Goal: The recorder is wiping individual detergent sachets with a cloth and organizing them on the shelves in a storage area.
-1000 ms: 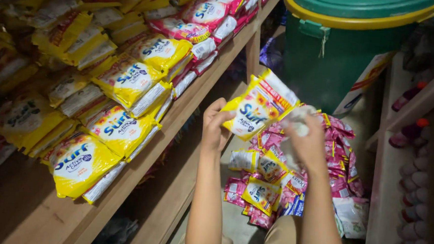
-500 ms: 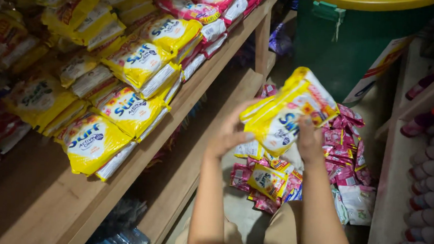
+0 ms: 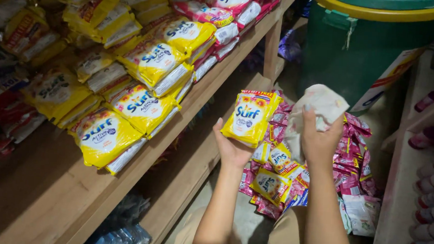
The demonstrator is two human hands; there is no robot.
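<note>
Your left hand (image 3: 233,148) holds up a yellow detergent pouch (image 3: 249,118), upright, its printed face towards you, pinched at its lower edge. Your right hand (image 3: 320,142) grips a crumpled white cloth (image 3: 316,110), bunched above the fingers, just beside the pouch but not touching it.

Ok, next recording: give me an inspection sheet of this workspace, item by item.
Surface: wooden shelf, front part bare, with a lower shelf board beneath.
Job's things: yellow packet held upright; crumpled white cloth.
Clutter: rows of yellow packets on the shelf, pink ones further back; a mixed pile of pink and yellow sachets on the floor.
Grippers: left hand holds the yellow packet; right hand grips the cloth.
Cables: nothing seen.
Surroundings: green bin with yellow rim ahead; bottles racked at right; dim light.
</note>
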